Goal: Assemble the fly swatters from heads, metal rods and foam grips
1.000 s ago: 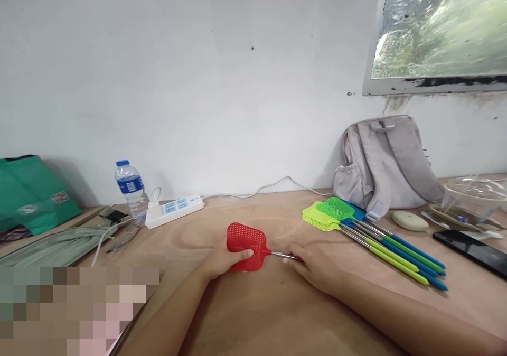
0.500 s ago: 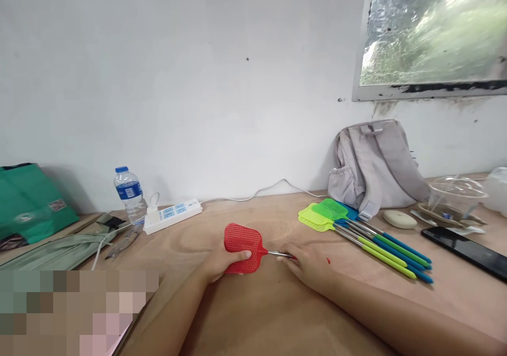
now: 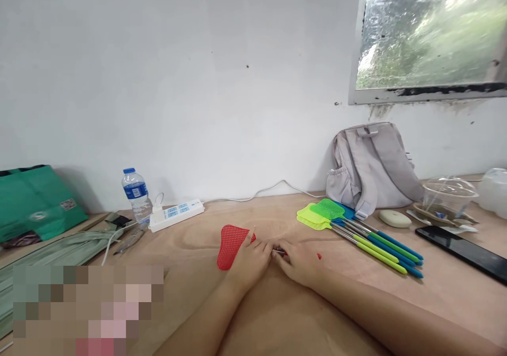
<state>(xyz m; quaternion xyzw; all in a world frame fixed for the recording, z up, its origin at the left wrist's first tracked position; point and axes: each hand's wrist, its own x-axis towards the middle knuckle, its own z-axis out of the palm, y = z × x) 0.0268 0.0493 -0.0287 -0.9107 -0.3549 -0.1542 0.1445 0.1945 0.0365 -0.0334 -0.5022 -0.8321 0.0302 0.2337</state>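
A red fly swatter (image 3: 231,245) lies crosswise in front of me, its perforated head to the left. My left hand (image 3: 253,258) is closed round it where the head meets the metal shaft, hiding that joint. Close beside it, my right hand (image 3: 297,261) grips the shaft and handle; only a bit of metal shows between the hands, and the red handle end peeks out at the right. A pile of other fly swatters (image 3: 356,234) in yellow, green and blue rests to the right of my hands.
Along the wall stand a green bag (image 3: 43,203), a water bottle (image 3: 137,195), a power strip (image 3: 176,216) and a grey backpack (image 3: 372,166). On the right lie a black phone (image 3: 461,250), a pale oval case (image 3: 395,218) and a clear plastic cup (image 3: 449,193).
My left hand has left the swatter's head and moved right to the shaft, next to my right hand. The right hand has shifted slightly left.
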